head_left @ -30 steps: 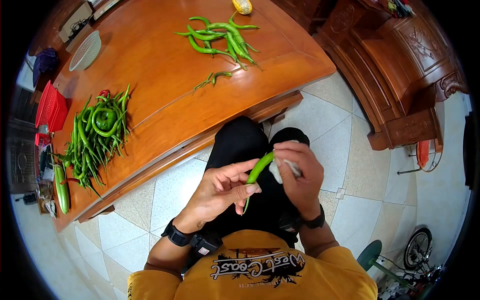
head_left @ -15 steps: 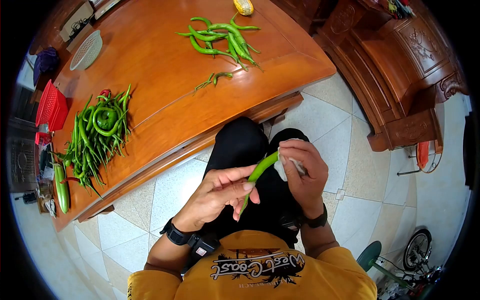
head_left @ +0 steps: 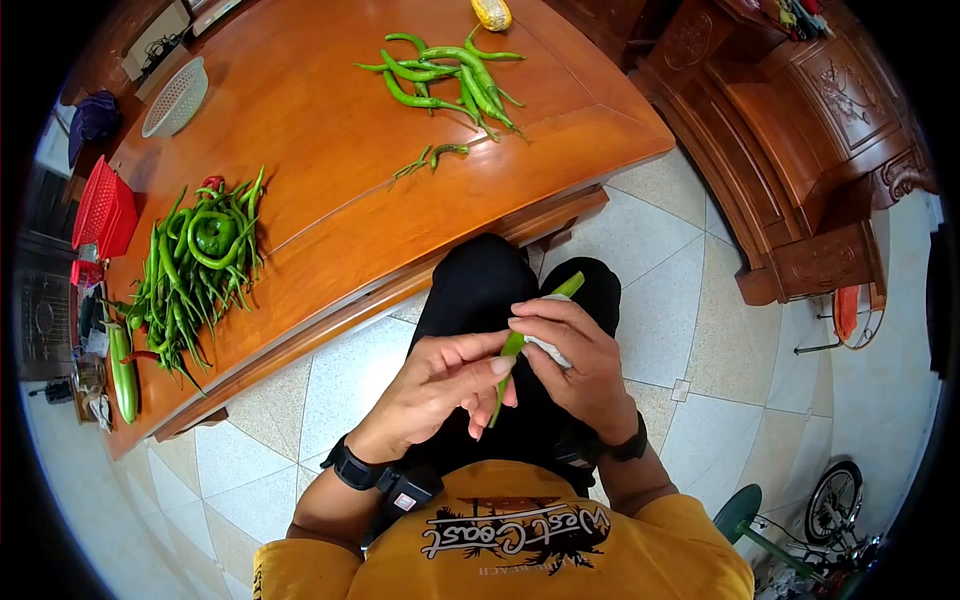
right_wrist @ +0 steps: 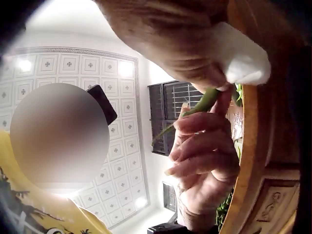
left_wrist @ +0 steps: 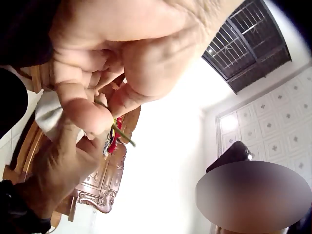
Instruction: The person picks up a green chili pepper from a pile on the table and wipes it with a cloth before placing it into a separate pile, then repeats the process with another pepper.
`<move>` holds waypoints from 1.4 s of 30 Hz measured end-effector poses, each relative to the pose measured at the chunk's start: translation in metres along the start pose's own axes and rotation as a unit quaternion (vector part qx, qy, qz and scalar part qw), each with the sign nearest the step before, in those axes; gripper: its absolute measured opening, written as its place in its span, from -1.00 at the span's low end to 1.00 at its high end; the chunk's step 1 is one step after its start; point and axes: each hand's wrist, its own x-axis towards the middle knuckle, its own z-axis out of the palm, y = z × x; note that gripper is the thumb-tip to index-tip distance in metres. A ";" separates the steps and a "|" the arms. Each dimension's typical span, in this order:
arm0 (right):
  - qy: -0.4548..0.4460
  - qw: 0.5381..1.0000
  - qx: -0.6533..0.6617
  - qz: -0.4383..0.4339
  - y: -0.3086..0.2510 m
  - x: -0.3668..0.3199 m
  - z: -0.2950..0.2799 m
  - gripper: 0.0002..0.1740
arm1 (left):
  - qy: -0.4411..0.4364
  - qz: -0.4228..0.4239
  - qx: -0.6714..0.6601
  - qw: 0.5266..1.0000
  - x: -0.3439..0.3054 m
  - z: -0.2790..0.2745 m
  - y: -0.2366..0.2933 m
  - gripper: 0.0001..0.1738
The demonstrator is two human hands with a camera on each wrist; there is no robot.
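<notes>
Over the lap, my left hand (head_left: 440, 385) pinches a long green chili pepper (head_left: 513, 344) near its stem end, between thumb and fingers. My right hand (head_left: 582, 365) grips a folded white cloth (head_left: 550, 352) around the pepper's middle, and the far tip sticks out beyond the fingers. The right wrist view shows the cloth (right_wrist: 247, 61) bunched in the right hand, with the pepper's stem end (right_wrist: 207, 101) at the left fingertips. In the left wrist view the thin stem (left_wrist: 126, 136) pokes out past the left hand, and the hands hide most of the pepper.
On the wooden table (head_left: 330, 130) lie a big pile of green peppers (head_left: 170, 270), a smaller group (head_left: 465, 75), a few small thin peppers (head_left: 447, 150) and a yellow vegetable (head_left: 491, 14). A white basket (head_left: 176, 97), red basket (head_left: 105, 210) and long green gourd (head_left: 123, 375) stand leftward.
My right hand has slid with the cloth down the pepper toward my left hand, so the far tip now shows. The left hand keeps its hold, nearly still.
</notes>
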 end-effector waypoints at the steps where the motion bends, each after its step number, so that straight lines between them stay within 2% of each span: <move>1: 0.005 1.000 0.017 0.013 0.000 -0.001 0.000 -0.68 | 0.013 0.005 0.006 1.000 -0.001 0.001 0.000 -0.57; 6: 0.047 0.989 0.125 0.065 0.001 -0.007 -0.002 -0.69 | 0.058 0.057 0.063 0.995 0.001 0.001 -0.001 -0.62; 7: 0.045 0.986 0.147 0.064 -0.001 -0.006 -0.004 -0.72 | 0.083 0.070 0.069 0.992 0.002 0.000 -0.003 -0.68; 10: 0.050 0.937 0.298 0.175 -0.010 -0.009 -0.009 -0.74 | 0.147 0.119 0.118 0.975 0.004 0.004 -0.004 -0.71; 14: 0.001 0.914 0.358 0.191 -0.007 -0.015 -0.005 -0.71 | 0.109 0.143 0.158 0.971 0.007 0.004 -0.006 -0.65; 15: -0.012 0.913 0.358 0.195 -0.009 -0.013 -0.005 -0.70 | 0.079 0.148 0.140 0.976 0.009 0.002 -0.011 -0.58; 18: -0.003 0.896 0.385 0.219 -0.013 -0.012 -0.004 -0.71 | 0.050 0.124 0.136 0.982 0.010 0.000 -0.012 -0.52; 21: 0.022 0.946 0.284 0.153 -0.014 -0.007 -0.002 -0.72 | 0.047 0.128 0.135 0.981 0.010 -0.001 -0.013 -0.53; 25: 0.056 0.972 0.192 0.120 -0.010 -0.006 -0.001 -0.74 | 0.054 0.151 0.133 0.978 0.009 0.001 -0.012 -0.55; 27: 0.068 0.983 0.130 0.111 -0.005 -0.009 -0.003 -0.74 | 0.063 0.126 0.127 0.982 0.006 0.005 -0.006 -0.55; 30: 0.124 0.963 0.144 0.193 -0.003 -0.014 -0.001 -0.72 | 0.079 0.101 0.101 0.987 0.006 0.004 -0.007 -0.57; 31: 0.141 0.960 0.156 0.184 -0.005 -0.013 -0.002 -0.73 | 0.076 0.091 0.094 0.988 0.006 0.004 -0.006 -0.57; 34: 0.185 0.978 0.062 0.069 0.002 -0.009 -0.001 -0.76 | 0.050 0.041 0.081 0.995 0.006 0.007 -0.004 -0.58; 38: 0.154 0.987 0.035 0.038 -0.003 -0.008 0.000 -0.77 | -0.019 -0.006 0.067 0.998 0.008 0.010 -0.008 -0.57; 40: 0.071 0.997 0.033 0.016 -0.004 -0.008 -0.001 -0.67 | -0.014 0.000 0.072 0.997 0.008 0.012 -0.006 -0.61; 42: 0.025 0.996 0.091 0.003 -0.005 -0.010 0.001 -0.62 | -0.006 0.004 0.082 0.997 0.008 0.010 -0.004 -0.63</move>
